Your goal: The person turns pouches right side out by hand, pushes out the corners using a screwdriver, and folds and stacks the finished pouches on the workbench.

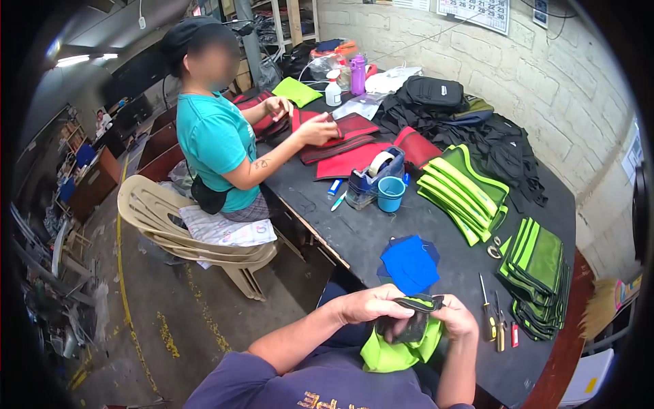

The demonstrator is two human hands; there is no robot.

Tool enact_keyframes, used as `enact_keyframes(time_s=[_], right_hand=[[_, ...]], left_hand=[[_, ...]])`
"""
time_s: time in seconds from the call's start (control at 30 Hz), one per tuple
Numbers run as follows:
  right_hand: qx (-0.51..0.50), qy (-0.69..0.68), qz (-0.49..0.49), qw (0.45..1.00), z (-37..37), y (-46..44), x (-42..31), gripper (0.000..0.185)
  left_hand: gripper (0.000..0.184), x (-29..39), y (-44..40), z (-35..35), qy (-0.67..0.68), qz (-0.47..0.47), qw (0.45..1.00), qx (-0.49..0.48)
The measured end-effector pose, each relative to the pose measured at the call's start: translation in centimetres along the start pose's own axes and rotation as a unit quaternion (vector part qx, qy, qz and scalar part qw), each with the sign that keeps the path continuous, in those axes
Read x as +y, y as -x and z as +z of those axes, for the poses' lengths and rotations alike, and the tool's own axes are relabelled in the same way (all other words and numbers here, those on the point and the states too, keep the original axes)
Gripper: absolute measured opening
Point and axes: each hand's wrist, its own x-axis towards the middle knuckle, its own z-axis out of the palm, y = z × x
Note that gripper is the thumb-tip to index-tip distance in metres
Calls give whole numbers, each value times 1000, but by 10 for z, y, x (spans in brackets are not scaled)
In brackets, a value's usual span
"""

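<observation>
My left hand (371, 305) pinches the black-trimmed edge of a lime-green and black mesh fabric piece (397, 349), which looks like a pouch. On the other side of that edge, my right hand (458, 319) is closed on the same piece. Its green part hangs bunched below my hands, near my lap. Blue fabric pieces (410, 263) lie stacked on the table just beyond my hands. To the right of my right hand lie a screwdriver (488, 320), another slim handled tool (501, 330) and a small red item (515, 334).
Green mesh pieces (463, 198) and a second pile (535, 262) cover the dark table's (320, 204) right side. A tape dispenser (377, 174) stands beside a blue cup (391, 194). Across the left corner, a co-worker (216, 143) handles red mesh pieces (340, 133) near stacked plastic chairs (184, 225).
</observation>
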Motion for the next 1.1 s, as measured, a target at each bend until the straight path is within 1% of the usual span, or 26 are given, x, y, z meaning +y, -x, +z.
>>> enact_keyframes(time_s=[0.03, 0.1, 0.13, 0.17, 0.2, 0.23, 0.27, 0.3, 0.33, 0.37, 0.4, 0.43, 0.5, 0.53, 0.57, 0.63, 0.67, 0.77, 0.8, 0.83, 0.9, 0.93, 0.97, 1.03, 1.07, 1.1], right_hand=[[-1, 1, 2, 1000, 1, -3, 2, 31], [-51, -99, -31, 993, 6, -6, 6, 30], [-76, -148, -49, 985, 9, -8, 6, 30], [-74, -151, -50, 985, 10, -8, 6, 30], [-21, -121, -69, 990, 13, -8, 2, 29], [31, -88, -88, 992, 18, -9, -6, 28], [83, -53, -107, 989, 22, -8, -14, 27], [84, -50, -108, 989, 24, -8, -20, 27], [91, -1, -135, 987, 27, -8, -25, 27], [98, 48, -161, 981, 30, -7, -28, 28], [105, 96, -186, 972, 33, -5, -30, 28], [104, 96, -186, 972, 36, -5, -31, 28], [125, 107, -246, 955, 43, -5, -31, 28], [136, 112, -275, 945, 46, -5, -31, 28], [135, 111, -275, 945, 49, -6, -32, 28], [177, 218, -312, 908, 53, -8, -32, 29], [195, 270, -325, 885, 57, -7, -31, 30], [171, 275, -337, 884, 87, -13, -35, 28], [157, 281, -348, 881, 96, -19, -40, 28], [141, 285, -347, 882, 105, -25, -47, 28], [95, 452, -358, 811, 124, -35, -53, 24], [69, 525, -361, 767, 133, -42, -49, 23], [48, 525, -354, 773, 141, -53, -39, 23], [99, 417, -318, 846, 158, -81, -13, 18], [122, 364, -296, 875, 168, -93, -6, 17], [92, 369, -292, 878, 179, -105, -4, 17]], left_hand=[[10, 0, -1, 2, 29, -2, 999, -13], [14, 0, -5, 7, 88, -11, 995, -44], [14, 2, -8, 9, 88, -13, 995, -45], [16, 4, -13, 10, -65, 34, 996, 58], [20, 6, -17, 13, -215, 79, 961, 158], [26, 9, -18, 15, -357, 124, 891, 252], [26, 13, -16, 18, -356, 126, 892, 250], [33, 19, -12, 20, -453, 185, 835, 250], [41, 25, -7, 23, -544, 241, 765, 246], [51, 29, -3, 27, -625, 291, 684, 239], [51, 32, 0, 35, -624, 291, 684, 239], [60, 36, 4, 45, -607, 254, 715, 236], [79, 39, 9, 57, -568, 176, 771, 228], [79, 40, 10, 56, -569, 175, 771, 228], [78, 40, 11, 56, -529, 219, 789, 224], [75, 40, 13, 56, -442, 302, 817, 216], [75, 37, 15, 56, -441, 298, 817, 221], [62, 31, 18, 47, -416, 218, 841, 270], [62, 30, 22, 40, -418, 223, 834, 283], [58, 27, 28, 33, -436, 249, 798, 334], [51, 18, 46, 23, -461, 285, 717, 437], [51, 16, 57, 21, -457, 279, 711, 456], [48, 15, 65, 19, -431, 286, 712, 474], [42, 17, 83, 15, -381, 310, 700, 518], [42, 15, 93, 16, -376, 312, 684, 542], [40, 13, 103, 20, -328, 335, 690, 551]])
